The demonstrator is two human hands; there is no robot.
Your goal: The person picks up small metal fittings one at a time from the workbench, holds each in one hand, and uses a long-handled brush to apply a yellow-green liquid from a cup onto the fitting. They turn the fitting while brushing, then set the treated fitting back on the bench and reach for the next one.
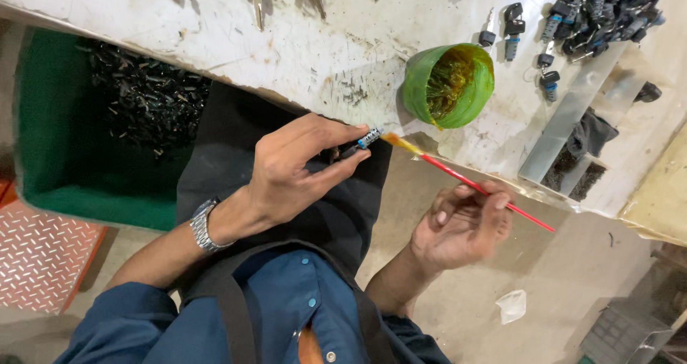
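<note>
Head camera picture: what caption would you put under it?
Left hand holds a small black key part while right hand touches a red brush to it.

Brightness: moderate overall; white bench (300, 49) was the brightest area, nearly washed out at the top centre.
Light source: overhead and diffuse, lamp itself not in view.
Shadows: soft; a faint one lay beside the green cup (449, 85); the green bin (71, 156) interior was dim.
Glare: mild sheen on the cup rim and the watch (204, 226).
Blur: right hand (461, 228) and brush (465, 181) showed motion smear; left hand (297, 167) was sharp.
Distortion: wide-angle bowing of the bench edge toward the corners.
Focus: far floor corners were soft.
</note>
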